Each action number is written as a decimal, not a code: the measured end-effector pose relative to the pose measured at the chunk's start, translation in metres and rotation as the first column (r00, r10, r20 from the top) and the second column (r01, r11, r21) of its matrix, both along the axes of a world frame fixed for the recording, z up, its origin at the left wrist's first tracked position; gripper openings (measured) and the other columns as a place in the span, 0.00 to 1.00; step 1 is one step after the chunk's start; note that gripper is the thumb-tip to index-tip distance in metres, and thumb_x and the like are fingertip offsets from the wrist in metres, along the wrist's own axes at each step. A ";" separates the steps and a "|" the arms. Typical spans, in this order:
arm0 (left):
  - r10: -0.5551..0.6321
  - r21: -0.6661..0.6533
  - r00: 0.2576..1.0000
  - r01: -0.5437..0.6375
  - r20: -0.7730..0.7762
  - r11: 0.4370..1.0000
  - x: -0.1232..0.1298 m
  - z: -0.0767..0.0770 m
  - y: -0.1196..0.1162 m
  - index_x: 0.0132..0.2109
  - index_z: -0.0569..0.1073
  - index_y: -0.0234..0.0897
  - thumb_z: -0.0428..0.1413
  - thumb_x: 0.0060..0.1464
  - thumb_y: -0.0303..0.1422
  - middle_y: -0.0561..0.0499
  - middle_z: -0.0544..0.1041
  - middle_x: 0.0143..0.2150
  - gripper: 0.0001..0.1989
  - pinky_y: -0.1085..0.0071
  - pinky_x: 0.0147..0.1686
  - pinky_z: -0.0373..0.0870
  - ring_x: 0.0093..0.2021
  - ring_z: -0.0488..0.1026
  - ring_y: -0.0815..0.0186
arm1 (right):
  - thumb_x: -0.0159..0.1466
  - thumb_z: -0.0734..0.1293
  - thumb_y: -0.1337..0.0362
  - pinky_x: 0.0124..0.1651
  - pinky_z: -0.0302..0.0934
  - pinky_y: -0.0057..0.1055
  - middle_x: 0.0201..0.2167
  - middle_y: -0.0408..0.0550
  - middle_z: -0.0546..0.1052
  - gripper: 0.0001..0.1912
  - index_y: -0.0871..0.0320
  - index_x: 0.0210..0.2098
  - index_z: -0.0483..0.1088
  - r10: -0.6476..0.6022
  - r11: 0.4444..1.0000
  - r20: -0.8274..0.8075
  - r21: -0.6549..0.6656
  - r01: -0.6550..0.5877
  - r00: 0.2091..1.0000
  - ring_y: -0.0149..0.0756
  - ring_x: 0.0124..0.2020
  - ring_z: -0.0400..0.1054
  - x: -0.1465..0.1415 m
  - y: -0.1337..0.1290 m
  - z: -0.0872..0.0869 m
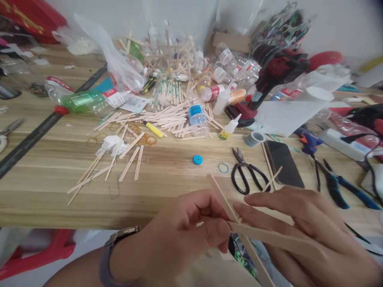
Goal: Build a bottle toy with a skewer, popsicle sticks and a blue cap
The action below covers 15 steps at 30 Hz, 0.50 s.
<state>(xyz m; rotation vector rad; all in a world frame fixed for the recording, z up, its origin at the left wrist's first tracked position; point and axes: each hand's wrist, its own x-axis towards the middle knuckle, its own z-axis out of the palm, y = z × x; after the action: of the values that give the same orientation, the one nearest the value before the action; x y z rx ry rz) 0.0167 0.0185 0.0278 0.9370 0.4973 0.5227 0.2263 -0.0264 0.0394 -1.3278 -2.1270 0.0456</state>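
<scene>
My left hand (191,227), with a watch on its wrist, pinches crossed wooden craft sticks (278,238) where they meet, just past the table's front edge. My right hand (311,227) is on the right side of the sticks, its fingers spread along and behind them. A thin wooden skewer (273,178) pokes up by its index finger; where its lower end goes is hidden. Beyond the hands lie a blue disc (197,160), a blue rubber band (223,168) and black-handled scissors (241,175).
A phone (284,163), a glue gun (309,141) and pliers (344,183) lie at the right. Loose sticks (170,119), a glue bottle (229,128), a yellow cutter (154,130) and plastic bottles (86,101) spread behind. A red drill (269,75) stands back right.
</scene>
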 end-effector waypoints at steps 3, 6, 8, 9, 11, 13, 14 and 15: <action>0.131 0.289 0.987 -0.098 -0.096 0.952 -0.003 0.010 0.000 0.40 0.72 0.40 0.53 0.63 0.38 0.55 0.73 0.31 0.07 0.77 0.29 0.64 0.30 0.68 0.72 | 0.68 0.62 0.62 0.33 0.74 0.33 0.38 0.49 0.80 0.12 0.46 0.46 0.75 0.032 0.999 -0.020 -0.018 -0.032 0.999 0.42 0.36 0.77 0.002 0.003 0.021; 0.319 0.607 0.931 -0.152 -0.176 0.780 -0.004 0.013 0.000 0.42 0.72 0.43 0.50 0.65 0.32 0.55 0.75 0.35 0.06 0.77 0.31 0.64 0.33 0.70 0.71 | 0.67 0.63 0.58 0.23 0.72 0.28 0.40 0.50 0.80 0.12 0.47 0.49 0.73 0.036 0.991 -0.054 -0.127 -0.043 0.998 0.42 0.35 0.78 -0.001 0.005 0.035; 0.392 0.735 0.899 -0.132 -0.194 0.666 -0.003 0.012 0.000 0.41 0.70 0.42 0.49 0.65 0.30 0.55 0.74 0.36 0.06 0.76 0.35 0.65 0.35 0.70 0.70 | 0.66 0.65 0.58 0.21 0.71 0.26 0.39 0.48 0.81 0.12 0.47 0.49 0.71 0.039 0.981 -0.067 -0.185 -0.051 0.997 0.41 0.34 0.79 -0.005 0.007 0.036; 0.410 0.768 0.890 -0.120 -0.197 0.629 -0.001 0.011 0.000 0.40 0.70 0.41 0.49 0.65 0.29 0.55 0.74 0.36 0.06 0.75 0.36 0.65 0.36 0.70 0.70 | 0.65 0.66 0.60 0.21 0.71 0.25 0.39 0.47 0.82 0.12 0.47 0.48 0.71 0.040 0.977 -0.076 -0.208 -0.055 0.996 0.39 0.33 0.79 -0.008 0.008 0.036; 0.428 0.800 0.880 -0.102 -0.205 0.591 0.001 0.010 -0.001 0.38 0.68 0.40 0.48 0.65 0.29 0.55 0.73 0.36 0.06 0.75 0.38 0.65 0.37 0.69 0.70 | 0.65 0.65 0.64 0.25 0.72 0.24 0.37 0.45 0.82 0.10 0.48 0.45 0.72 0.029 0.976 -0.114 -0.210 -0.053 0.993 0.37 0.31 0.79 -0.013 0.009 0.033; 0.435 0.813 0.874 -0.087 -0.215 0.576 0.004 0.008 -0.003 0.38 0.68 0.39 0.48 0.65 0.29 0.54 0.73 0.36 0.07 0.74 0.39 0.64 0.37 0.69 0.69 | 0.64 0.65 0.67 0.27 0.72 0.25 0.34 0.45 0.82 0.09 0.49 0.42 0.73 -0.007 0.977 -0.145 -0.214 -0.024 0.989 0.35 0.30 0.78 -0.018 0.008 0.030; 0.438 0.815 0.872 -0.084 -0.219 0.573 0.005 0.008 -0.003 0.38 0.67 0.39 0.48 0.65 0.28 0.54 0.72 0.36 0.07 0.74 0.40 0.64 0.37 0.69 0.69 | 0.64 0.64 0.68 0.28 0.72 0.25 0.33 0.44 0.82 0.09 0.49 0.41 0.73 -0.032 0.975 -0.155 -0.221 -0.003 0.987 0.35 0.29 0.78 -0.019 0.007 0.029; 0.438 0.817 0.871 -0.081 -0.220 0.571 0.007 0.008 -0.003 0.38 0.67 0.39 0.48 0.65 0.28 0.54 0.72 0.36 0.07 0.74 0.39 0.64 0.37 0.69 0.69 | 0.63 0.64 0.68 0.29 0.72 0.25 0.33 0.44 0.82 0.09 0.50 0.40 0.73 -0.057 0.973 -0.160 -0.230 0.019 0.985 0.35 0.28 0.77 -0.020 0.005 0.029</action>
<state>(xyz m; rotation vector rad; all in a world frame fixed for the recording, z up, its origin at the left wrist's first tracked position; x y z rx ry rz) 0.0236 0.0153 0.0359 1.8879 0.8212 0.8702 0.2067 -0.0210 0.0685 -1.4407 -1.9996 0.3826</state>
